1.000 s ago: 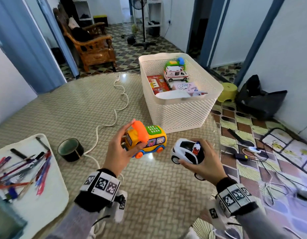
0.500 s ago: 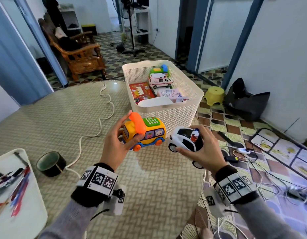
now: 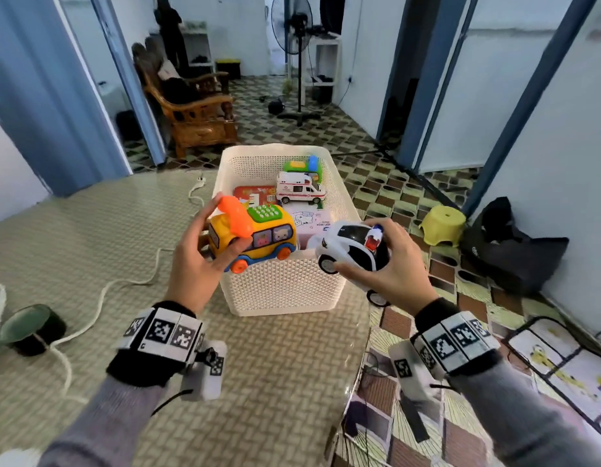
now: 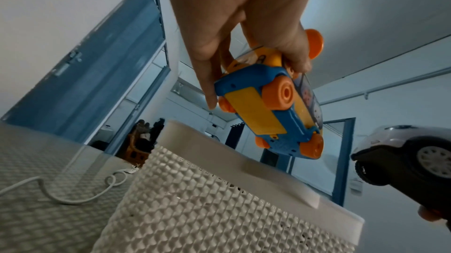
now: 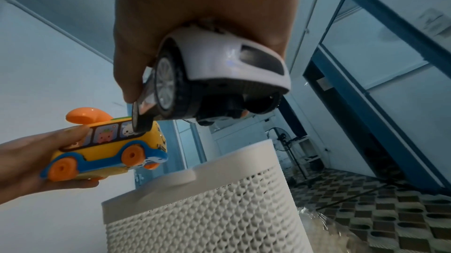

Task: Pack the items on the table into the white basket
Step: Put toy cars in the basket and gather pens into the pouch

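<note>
- Both hands have carried their toys forward since a second ago: then the toys hung over open tabletop short of the basket, now they sit at its near rim, and the basket fills the middle of the head view.
- Lower centre of the head view: the left hand (image 3: 194, 261) has its grip curled round the rear of the yellow toy bus (image 3: 258, 235), thumb by the orange handset on top, fingers beneath. The left wrist view shows the blue underside and orange wheels hanging just above the rim.
- To its right, the right hand (image 3: 390, 264) holds the white toy car (image 3: 349, 251), fingers wrapped over the roof and tail, nose pointing left toward the bus. The two toys are near each other but apart.
- Behind them, the white basket (image 3: 285, 284) stands on the tabletop (image 3: 90, 230). Inside lie a toy ambulance (image 3: 301, 192), a red card (image 3: 253, 195), a white printed box (image 3: 311, 219) and a green toy (image 3: 304, 166) at the far end.
- Left edge of the frame: a roll of dark tape (image 3: 31, 328) and a white cord (image 3: 130, 284) remain on the tabletop.
- The step in hand looks like the carry into the basket. Next, each toy needs to clear the rim, go down into free space near the front, and be released without knocking the ambulance.
</note>
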`<state>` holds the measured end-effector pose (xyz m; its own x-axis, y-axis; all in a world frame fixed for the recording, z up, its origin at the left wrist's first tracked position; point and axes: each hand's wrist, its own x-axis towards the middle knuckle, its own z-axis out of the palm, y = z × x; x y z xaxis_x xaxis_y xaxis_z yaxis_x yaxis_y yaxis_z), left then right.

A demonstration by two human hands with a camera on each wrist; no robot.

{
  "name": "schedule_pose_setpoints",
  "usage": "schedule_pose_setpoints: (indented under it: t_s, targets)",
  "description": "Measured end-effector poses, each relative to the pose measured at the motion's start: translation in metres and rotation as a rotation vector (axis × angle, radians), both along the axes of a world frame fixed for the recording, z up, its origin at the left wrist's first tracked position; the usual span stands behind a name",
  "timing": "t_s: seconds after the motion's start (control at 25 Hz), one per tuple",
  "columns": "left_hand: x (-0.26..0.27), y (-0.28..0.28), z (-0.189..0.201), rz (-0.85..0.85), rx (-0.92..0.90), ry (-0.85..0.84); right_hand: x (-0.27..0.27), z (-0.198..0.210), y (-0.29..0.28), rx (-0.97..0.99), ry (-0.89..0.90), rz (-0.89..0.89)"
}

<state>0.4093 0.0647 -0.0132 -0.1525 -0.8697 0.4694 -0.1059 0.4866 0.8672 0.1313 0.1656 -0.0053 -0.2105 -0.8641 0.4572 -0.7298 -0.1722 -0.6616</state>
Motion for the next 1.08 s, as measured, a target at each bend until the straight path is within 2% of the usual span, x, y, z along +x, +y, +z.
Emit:
schedule_pose_setpoints:
  t_s: [0.2,0.4,0.76,0.88,1.08]
  targets:
    - [-0.043,0.0,0.011,0.117,0.035,0.051,-0.048,0.017,-0.026,0.012,-0.002,0.117]
    - [-0.071,-0.006,0.005,0.191,0.085,0.088,-0.068,0.016,-0.056,-0.001,-0.08,0.206]
    - [-0.091,-0.064,-0.02,0.416,0.101,0.013,-0.084,0.008,-0.143,-0.013,-0.006,0.381]
    - [-0.096,-0.072,-0.03,0.491,0.111,0.048,-0.088,0.012,-0.168,-0.046,0.022,0.455]
    - [-0.089,-0.077,-0.036,0.546,0.137,0.016,-0.089,0.014,-0.206,-0.055,0.041,0.55]
